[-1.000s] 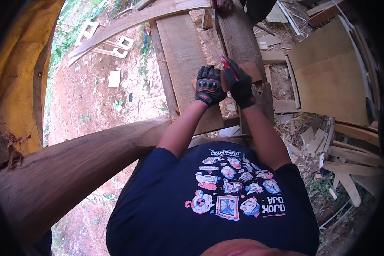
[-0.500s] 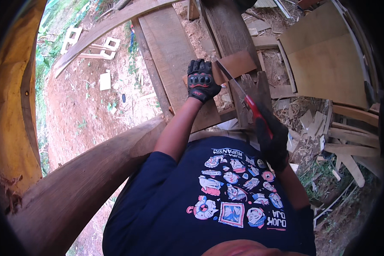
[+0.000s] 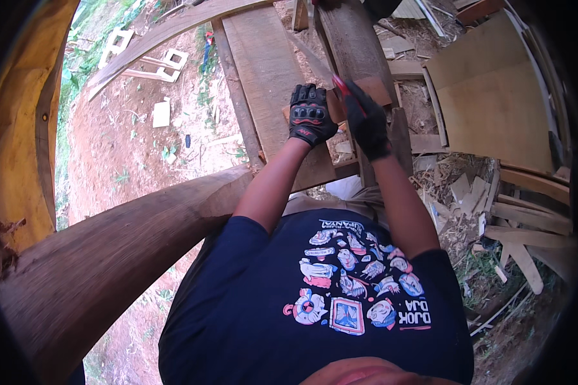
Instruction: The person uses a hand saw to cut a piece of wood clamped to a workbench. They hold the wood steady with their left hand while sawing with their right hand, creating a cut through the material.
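Note:
A short reddish-brown board (image 3: 374, 92) lies crosswise over a long wide plank (image 3: 260, 61) and a darker beam (image 3: 350, 48). My left hand (image 3: 311, 115), in a black glove with red trim, presses on this board, fingers bent over it and thumb toward the right. My right hand (image 3: 367, 125), gloved in black as well, is closed around the red handle of a handsaw (image 3: 313, 63). The saw's blurred blade points away and to the left, beyond the board. Where its teeth meet the wood is hidden by my hands.
A thick curved timber (image 3: 128, 237) runs from the lower left toward the plank. Rightward stands a plywood sheet (image 3: 491, 90), with a heap of offcuts (image 3: 526, 218) below it. White wooden frames (image 3: 167, 64) lie on the bare soil at left.
My right hand has pushed the handsaw forward and away, from beside my body to close by my left hand. My left hand stays on the board.

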Motion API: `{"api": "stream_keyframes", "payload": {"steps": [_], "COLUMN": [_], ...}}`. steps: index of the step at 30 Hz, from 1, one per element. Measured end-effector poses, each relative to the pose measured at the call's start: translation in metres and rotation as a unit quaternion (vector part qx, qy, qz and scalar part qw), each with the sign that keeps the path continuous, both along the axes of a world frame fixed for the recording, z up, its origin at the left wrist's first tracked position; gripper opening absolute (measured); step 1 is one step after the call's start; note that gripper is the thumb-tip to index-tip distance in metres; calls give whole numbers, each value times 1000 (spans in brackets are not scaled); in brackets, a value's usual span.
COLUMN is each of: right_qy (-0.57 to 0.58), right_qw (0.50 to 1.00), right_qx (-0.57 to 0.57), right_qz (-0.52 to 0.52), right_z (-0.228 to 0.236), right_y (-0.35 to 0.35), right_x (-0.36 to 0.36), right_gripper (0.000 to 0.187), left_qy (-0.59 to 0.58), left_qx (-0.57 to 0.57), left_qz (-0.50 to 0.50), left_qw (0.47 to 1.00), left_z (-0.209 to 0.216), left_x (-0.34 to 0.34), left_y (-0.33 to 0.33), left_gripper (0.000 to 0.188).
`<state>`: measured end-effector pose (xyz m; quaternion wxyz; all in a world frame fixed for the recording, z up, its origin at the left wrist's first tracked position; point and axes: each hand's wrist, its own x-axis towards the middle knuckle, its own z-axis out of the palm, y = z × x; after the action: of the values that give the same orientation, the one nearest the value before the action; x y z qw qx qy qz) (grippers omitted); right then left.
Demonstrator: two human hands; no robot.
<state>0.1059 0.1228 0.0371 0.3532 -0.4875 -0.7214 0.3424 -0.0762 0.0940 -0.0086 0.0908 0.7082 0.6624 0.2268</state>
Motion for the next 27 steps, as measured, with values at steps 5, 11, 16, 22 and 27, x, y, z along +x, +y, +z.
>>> {"api": "stream_keyframes", "payload": {"steps": [5, 11, 16, 22, 27], "right_qy": [2, -53, 44, 29, 3], "right_qw": [996, 970, 996, 999, 1000], "right_qx": [-92, -232, -63, 3, 20], "right_qz": [-15, -42, -33, -30, -9], "right_z": [63, 152, 65, -12, 1], "right_y": [-118, -149, -89, 17, -22], "right_x": [71, 96, 45, -16, 9], "right_gripper": [45, 48, 43, 40, 44], "left_qy": [-3, -8, 12, 6, 12], "left_qx": [-21, 19, 31, -4, 39], "left_qz": [-1, 0, 2, -26, -9], "left_qw": [1000, 1000, 999, 1000, 999], "left_z": [7, 1, -6, 4, -2], "left_x": [0, 2, 3, 3, 0], "left_y": [3, 1, -1, 5, 4], "left_gripper": [66, 65, 62, 55, 59]}}
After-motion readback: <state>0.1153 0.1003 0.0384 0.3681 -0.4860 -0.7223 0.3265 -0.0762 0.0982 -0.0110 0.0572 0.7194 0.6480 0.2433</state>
